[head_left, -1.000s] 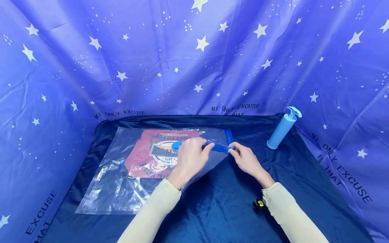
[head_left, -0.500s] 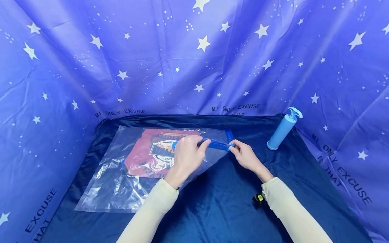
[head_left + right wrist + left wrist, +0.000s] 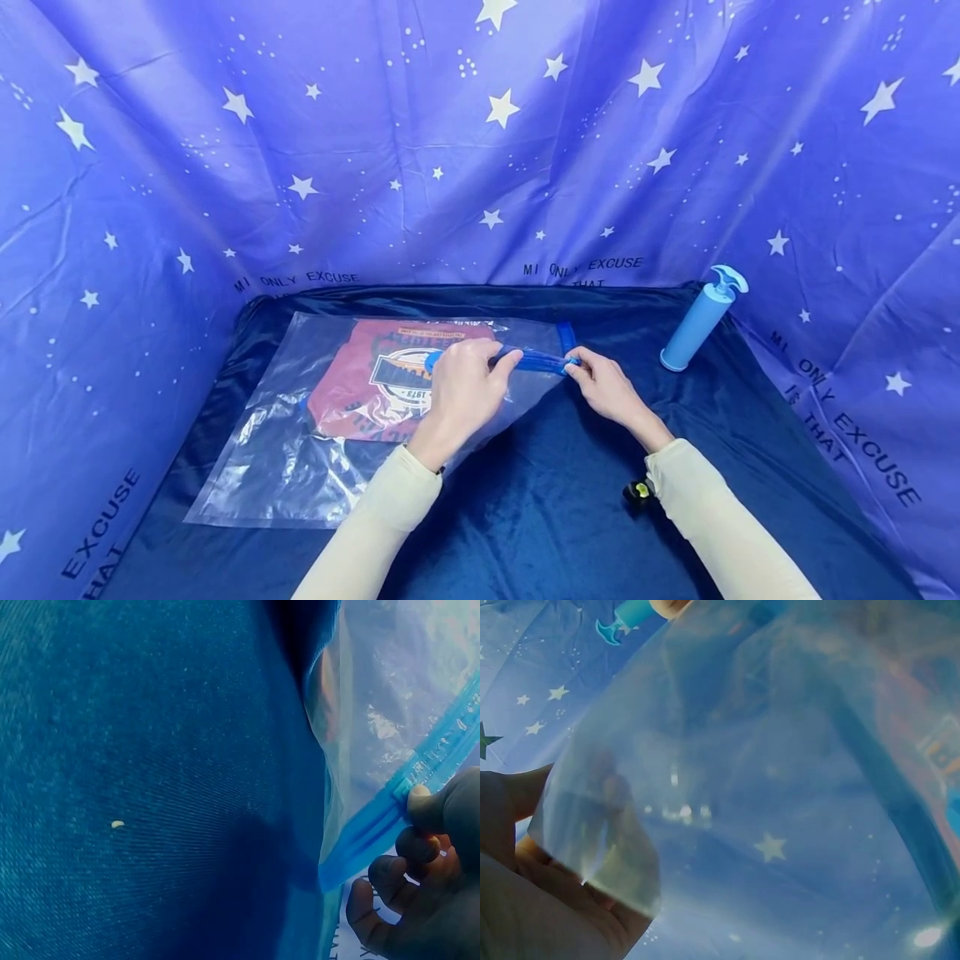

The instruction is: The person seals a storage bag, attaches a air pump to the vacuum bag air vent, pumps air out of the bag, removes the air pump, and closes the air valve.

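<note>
A clear vacuum storage bag point(image 3: 262, 467) lies on the dark blue cloth, its right end raised between both hands. Inside is a folded red printed garment point(image 3: 348, 367). My left hand point(image 3: 467, 383) grips the bag's open edge by the blue zip strip point(image 3: 532, 360) and partly covers a round blue valve point(image 3: 430, 360). In the left wrist view, clear film passes between the thumb and fingers of that hand point(image 3: 555, 892). My right hand point(image 3: 603, 387) pinches the strip near its right end. The right wrist view shows its thumb on a small blue slider point(image 3: 403, 789).
A light blue hand pump point(image 3: 693, 329) stands upright at the back right of the cloth-covered table point(image 3: 540, 500). Purple star-printed curtains point(image 3: 420, 125) enclose the back and sides. A small black-and-yellow object point(image 3: 638, 493) sits by the right sleeve.
My left hand has shifted slightly left, covering more of the valve, and the zip strip between the hands shows a little longer. The right hand keeps its pinch in nearly the same place.
</note>
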The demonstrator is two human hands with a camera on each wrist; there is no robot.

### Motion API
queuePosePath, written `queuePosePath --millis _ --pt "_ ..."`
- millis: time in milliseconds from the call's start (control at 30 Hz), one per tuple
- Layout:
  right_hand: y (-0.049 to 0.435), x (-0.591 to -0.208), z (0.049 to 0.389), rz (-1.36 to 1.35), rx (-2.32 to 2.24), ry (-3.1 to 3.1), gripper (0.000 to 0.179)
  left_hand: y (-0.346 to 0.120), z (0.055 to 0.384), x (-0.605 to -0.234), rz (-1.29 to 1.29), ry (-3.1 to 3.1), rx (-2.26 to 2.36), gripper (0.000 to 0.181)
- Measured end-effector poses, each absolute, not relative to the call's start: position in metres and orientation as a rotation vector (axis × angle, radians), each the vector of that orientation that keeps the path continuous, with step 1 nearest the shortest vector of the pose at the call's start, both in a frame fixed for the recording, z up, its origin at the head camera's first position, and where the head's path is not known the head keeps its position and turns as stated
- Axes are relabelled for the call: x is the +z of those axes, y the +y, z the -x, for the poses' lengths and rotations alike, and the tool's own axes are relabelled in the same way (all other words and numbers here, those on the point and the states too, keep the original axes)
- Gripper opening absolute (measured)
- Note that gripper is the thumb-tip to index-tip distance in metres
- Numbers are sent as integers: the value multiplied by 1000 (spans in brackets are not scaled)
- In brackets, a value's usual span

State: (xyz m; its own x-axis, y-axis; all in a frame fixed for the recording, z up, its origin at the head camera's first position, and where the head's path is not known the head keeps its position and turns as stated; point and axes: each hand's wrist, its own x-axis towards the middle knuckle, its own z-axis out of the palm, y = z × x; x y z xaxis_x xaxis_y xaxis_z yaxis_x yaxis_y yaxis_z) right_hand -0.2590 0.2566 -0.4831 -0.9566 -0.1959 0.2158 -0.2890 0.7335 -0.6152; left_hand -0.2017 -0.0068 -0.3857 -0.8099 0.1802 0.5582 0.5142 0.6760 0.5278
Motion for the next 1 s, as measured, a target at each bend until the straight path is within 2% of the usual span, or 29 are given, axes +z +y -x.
queuePosePath --millis 167,433,1000 --pt "256 -482 258 -372 1023 -2824 14 -8 201 -386 534 -2437 -967 52" --pt "255 -483 259 -354 1029 -2828 16 -8 205 -387 546 -2415 -954 58" --pt "255 -487 260 -360 1030 -2806 14 -5 205 -387 539 -2436 -971 50"
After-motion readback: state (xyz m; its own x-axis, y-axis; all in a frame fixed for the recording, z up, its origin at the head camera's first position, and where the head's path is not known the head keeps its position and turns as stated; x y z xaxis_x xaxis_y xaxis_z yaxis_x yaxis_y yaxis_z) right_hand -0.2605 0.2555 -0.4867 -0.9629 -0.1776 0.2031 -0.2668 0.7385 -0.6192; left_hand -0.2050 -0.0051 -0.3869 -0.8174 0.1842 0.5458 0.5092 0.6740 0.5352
